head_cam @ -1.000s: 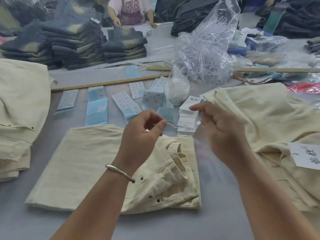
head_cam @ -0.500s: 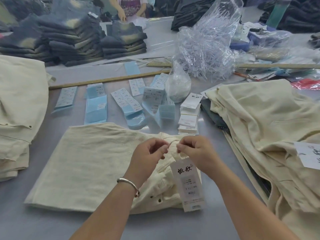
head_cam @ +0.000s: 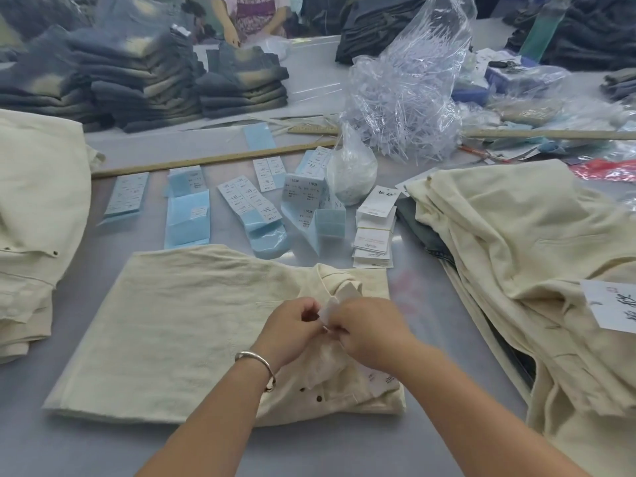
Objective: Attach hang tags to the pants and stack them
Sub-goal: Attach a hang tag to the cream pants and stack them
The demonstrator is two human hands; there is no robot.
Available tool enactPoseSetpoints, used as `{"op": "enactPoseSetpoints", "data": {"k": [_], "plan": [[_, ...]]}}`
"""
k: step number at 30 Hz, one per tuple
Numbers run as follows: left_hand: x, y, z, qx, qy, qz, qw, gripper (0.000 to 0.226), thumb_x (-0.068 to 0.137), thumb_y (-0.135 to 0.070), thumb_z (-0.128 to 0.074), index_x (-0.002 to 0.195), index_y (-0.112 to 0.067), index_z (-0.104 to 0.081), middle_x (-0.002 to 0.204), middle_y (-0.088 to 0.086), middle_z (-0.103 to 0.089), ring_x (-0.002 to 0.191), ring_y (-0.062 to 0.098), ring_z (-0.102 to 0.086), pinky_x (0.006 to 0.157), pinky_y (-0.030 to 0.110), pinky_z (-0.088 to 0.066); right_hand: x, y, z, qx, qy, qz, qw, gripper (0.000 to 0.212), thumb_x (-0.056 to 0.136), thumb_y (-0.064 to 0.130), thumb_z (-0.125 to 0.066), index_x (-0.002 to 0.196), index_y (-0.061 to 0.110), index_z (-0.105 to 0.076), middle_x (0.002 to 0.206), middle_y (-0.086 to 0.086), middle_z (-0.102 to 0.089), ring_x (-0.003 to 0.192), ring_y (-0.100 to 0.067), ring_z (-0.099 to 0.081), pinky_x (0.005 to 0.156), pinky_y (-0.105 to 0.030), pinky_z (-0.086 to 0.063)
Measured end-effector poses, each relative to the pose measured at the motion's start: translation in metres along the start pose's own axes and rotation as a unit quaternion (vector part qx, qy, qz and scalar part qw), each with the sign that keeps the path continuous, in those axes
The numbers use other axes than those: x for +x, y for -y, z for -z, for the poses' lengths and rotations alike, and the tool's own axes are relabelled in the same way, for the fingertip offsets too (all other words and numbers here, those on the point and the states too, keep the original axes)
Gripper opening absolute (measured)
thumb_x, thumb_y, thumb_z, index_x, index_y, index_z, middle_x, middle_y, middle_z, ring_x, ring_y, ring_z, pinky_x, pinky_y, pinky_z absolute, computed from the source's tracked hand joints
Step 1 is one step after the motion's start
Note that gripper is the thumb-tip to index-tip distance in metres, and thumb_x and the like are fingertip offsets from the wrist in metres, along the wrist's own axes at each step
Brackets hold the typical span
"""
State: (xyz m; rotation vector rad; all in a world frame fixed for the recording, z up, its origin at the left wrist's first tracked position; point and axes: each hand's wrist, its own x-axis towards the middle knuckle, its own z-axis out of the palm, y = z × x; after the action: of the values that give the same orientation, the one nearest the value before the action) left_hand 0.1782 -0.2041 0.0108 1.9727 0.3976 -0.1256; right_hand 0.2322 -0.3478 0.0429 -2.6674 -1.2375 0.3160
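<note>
Folded cream pants (head_cam: 179, 325) lie flat on the grey table in front of me. Over their waistband, my left hand (head_cam: 289, 330) and my right hand (head_cam: 370, 330) meet, both with curled fingers pinching a white hang tag (head_cam: 328, 309) and its fastener. The tag's lower part (head_cam: 380, 380) shows blurred under my right wrist. Exactly how the fastener sits is hidden by my fingers. A pile of loose cream pants (head_cam: 523, 242) lies at the right, one bearing a white tag (head_cam: 611, 304). More cream pants (head_cam: 38, 201) are stacked at the left.
A stack of white hang tags (head_cam: 373, 232) and blue sticker sheets (head_cam: 187, 218) lie beyond the pants. A clear bag of plastic fasteners (head_cam: 402, 94) and a small white bag (head_cam: 351, 170) stand behind. Wooden rulers (head_cam: 213, 158), dark jeans stacks (head_cam: 137, 80) and another person (head_cam: 251, 12) are farther back.
My hands dropped from above the table to the waistband, came together there with the hang tag, and moved slightly nearer to me. The tag is partly covered by my right hand.
</note>
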Motion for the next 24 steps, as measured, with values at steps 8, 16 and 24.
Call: {"op": "enactPoseSetpoints", "data": {"k": [8,16,24], "plan": [[0.002,-0.011,0.015,-0.172,0.081,0.139,0.972,0.032,0.088,0.002,-0.049,0.064,-0.014,-0.06,0.06,0.0,-0.056,0.054,0.012,-0.037,0.049,0.022,-0.025,-0.009,-0.004,-0.018,0.033,-0.056,-0.151,0.986,0.027,0.091,0.031,-0.041,0.086,0.016,-0.063,0.092,-0.004,-0.065,0.084,-0.028,-0.059,0.06,-0.029,-0.029],[0.007,-0.011,0.014,-0.189,0.092,0.148,0.967,0.021,0.091,-0.001,-0.056,0.081,-0.013,-0.07,0.063,-0.002,-0.059,0.051,0.005,-0.046,0.052,0.018,-0.034,-0.021,-0.055,0.038,0.048,-0.205,-0.264,0.941,0.033,0.091,0.023,-0.051,0.06,0.013,-0.045,0.061,-0.001,-0.051,0.063,-0.027,-0.046,0.05,-0.032,-0.029],[0.01,-0.008,0.009,-0.302,0.032,0.155,0.94,0.015,0.091,0.002,-0.058,0.101,-0.008,-0.063,0.069,0.001,-0.063,0.054,0.009,-0.052,0.054,0.021,-0.04,-0.01,-0.012,0.0,0.129,-0.037,-0.068,0.989,0.021,0.091,0.035,-0.056,0.074,0.025,-0.06,0.064,0.011,-0.05,0.073,-0.014,-0.05,0.06,-0.029,-0.035]]}}
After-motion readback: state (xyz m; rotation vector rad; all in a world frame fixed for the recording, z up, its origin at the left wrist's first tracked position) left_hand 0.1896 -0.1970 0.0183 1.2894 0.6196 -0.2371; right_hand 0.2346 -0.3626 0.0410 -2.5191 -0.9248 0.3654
